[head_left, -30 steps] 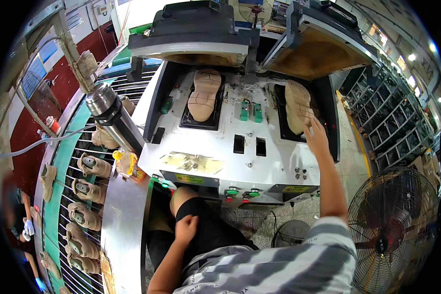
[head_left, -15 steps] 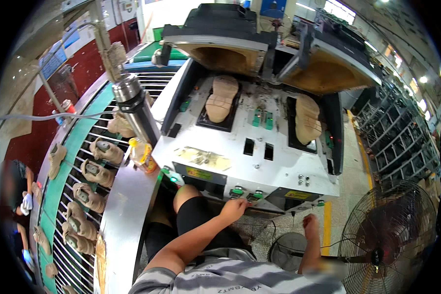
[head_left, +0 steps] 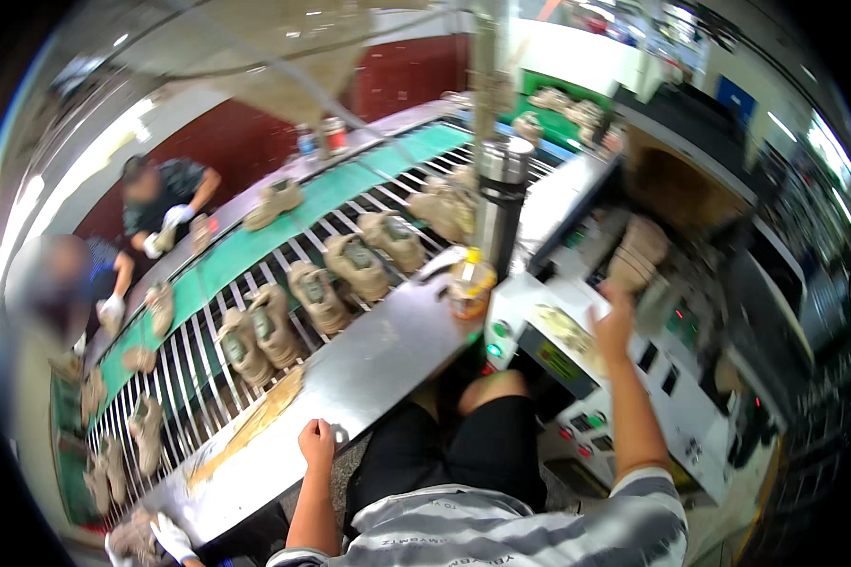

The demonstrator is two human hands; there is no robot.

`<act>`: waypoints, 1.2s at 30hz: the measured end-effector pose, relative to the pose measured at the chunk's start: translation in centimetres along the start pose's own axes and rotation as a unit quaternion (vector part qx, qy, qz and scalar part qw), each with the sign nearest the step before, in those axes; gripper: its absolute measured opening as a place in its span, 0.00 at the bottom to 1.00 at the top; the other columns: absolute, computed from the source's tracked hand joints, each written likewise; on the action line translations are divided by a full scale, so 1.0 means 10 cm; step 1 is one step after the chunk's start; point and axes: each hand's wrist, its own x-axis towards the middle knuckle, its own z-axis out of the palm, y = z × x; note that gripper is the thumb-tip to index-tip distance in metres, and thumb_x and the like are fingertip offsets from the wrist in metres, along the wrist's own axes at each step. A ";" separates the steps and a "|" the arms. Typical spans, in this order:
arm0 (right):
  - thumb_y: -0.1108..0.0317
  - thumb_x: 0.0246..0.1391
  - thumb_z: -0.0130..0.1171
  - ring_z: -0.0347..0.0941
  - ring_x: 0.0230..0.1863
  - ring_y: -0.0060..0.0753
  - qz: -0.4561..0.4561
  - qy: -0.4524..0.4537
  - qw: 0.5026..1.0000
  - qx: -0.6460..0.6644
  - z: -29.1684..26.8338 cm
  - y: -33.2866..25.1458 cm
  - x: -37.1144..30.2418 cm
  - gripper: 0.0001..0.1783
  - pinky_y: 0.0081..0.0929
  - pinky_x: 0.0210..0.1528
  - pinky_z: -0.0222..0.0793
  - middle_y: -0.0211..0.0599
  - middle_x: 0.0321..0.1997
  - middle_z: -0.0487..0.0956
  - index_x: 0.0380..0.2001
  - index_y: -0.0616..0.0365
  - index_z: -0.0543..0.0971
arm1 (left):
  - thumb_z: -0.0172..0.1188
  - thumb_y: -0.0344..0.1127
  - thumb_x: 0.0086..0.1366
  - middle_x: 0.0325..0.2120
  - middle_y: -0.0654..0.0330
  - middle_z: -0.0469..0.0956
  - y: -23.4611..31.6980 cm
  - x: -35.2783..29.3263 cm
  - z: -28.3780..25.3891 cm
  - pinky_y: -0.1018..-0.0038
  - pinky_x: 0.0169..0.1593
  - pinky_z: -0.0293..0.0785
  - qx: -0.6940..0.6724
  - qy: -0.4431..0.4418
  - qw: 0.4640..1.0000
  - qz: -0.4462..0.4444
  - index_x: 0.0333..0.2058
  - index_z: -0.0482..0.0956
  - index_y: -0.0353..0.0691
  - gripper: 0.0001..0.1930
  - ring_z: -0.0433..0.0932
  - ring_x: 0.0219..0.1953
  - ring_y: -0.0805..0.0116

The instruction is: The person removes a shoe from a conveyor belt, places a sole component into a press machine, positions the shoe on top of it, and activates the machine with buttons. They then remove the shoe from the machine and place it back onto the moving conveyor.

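My right hand reaches over the white two-bay machine, fingers closed at the near end of a beige shoe sole. Motion smears that spot a little. The sole lies tilted in the left bay beneath a raised lid. My left hand is curled with nothing in it, above the near edge of a metal ledge. In the other bay, another beige sole shows in part.
Beige shoes stand in a row on the roller conveyor, left of the ledge. A steel flask and an orange-yellow bottle stand beside the machine. Co-workers' gloved hands handle shoes across the conveyor; another gloved hand is at lower left.
The view has swung left. My left hand has left the machine's front buttons and is beside the ledge. My right hand has risen from low at the right to the sole.
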 end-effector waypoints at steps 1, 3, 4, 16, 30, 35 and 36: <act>0.67 0.42 0.63 0.69 0.53 0.50 -0.070 0.069 0.986 -0.135 0.12 0.38 0.44 0.27 0.41 0.55 0.65 0.49 0.50 0.75 0.49 0.57 0.73 | 0.55 0.35 0.61 0.15 0.53 0.74 -0.19 0.00 -0.09 0.70 0.27 0.68 0.019 0.026 0.999 -0.004 0.22 0.77 0.33 0.12 0.72 0.18 0.65; 0.56 0.44 0.62 0.67 0.57 0.50 0.143 0.009 0.958 -0.248 0.28 0.28 1.10 0.37 0.44 0.60 0.61 0.47 0.58 0.70 0.58 0.56 0.66 | 0.55 0.35 0.60 0.14 0.53 0.73 -0.84 -0.15 -0.19 0.69 0.27 0.68 -0.031 0.026 0.998 -0.050 0.21 0.77 0.34 0.12 0.72 0.18 0.64; 0.51 0.45 0.62 0.63 0.63 0.49 0.165 -0.004 0.943 -0.288 0.31 0.48 1.33 0.40 0.43 0.63 0.60 0.48 0.63 0.67 0.60 0.56 0.65 | 0.56 0.34 0.60 0.14 0.53 0.73 -1.02 -0.17 -0.15 0.69 0.26 0.68 -0.066 0.015 0.996 -0.065 0.20 0.77 0.34 0.12 0.72 0.18 0.63; 0.40 0.44 0.61 0.60 0.66 0.53 0.492 -0.022 0.838 -0.236 0.33 0.61 1.48 0.51 0.43 0.67 0.56 0.57 0.66 0.62 0.63 0.67 0.62 | 0.60 0.37 0.50 0.13 0.55 0.74 -0.22 -0.15 -0.41 0.64 0.25 0.72 0.106 0.063 0.991 0.061 0.12 0.74 0.39 0.12 0.74 0.18 0.55; 0.67 0.48 0.64 0.72 0.49 0.44 0.200 0.122 0.937 0.259 0.11 -0.07 -0.35 0.29 0.44 0.47 0.69 0.49 0.53 0.72 0.52 0.69 0.69 | 0.62 0.40 0.59 0.36 0.52 0.81 0.29 -0.29 -0.38 0.67 0.46 0.76 -0.164 -0.188 0.968 -0.039 0.43 0.79 0.38 0.16 0.80 0.41 0.60; 0.65 0.44 0.59 0.71 0.44 0.32 0.304 -0.168 0.735 0.582 0.68 -1.79 -1.08 0.12 0.34 0.48 0.68 0.32 0.40 0.76 0.33 0.58 0.76 | 0.65 0.40 0.60 0.51 0.54 0.75 1.01 -0.42 -0.41 0.63 0.58 0.69 -0.533 -0.297 0.792 0.007 0.58 0.68 0.38 0.29 0.73 0.55 0.59; 0.64 0.45 0.62 0.72 0.45 0.32 0.266 -0.282 0.731 0.561 0.67 -2.21 -1.20 0.16 0.34 0.49 0.68 0.33 0.42 0.76 0.37 0.59 0.76 | 0.68 0.44 0.57 0.51 0.54 0.75 1.06 -0.34 -0.50 0.63 0.58 0.69 -0.586 -0.281 0.758 0.052 0.60 0.64 0.37 0.36 0.74 0.54 0.57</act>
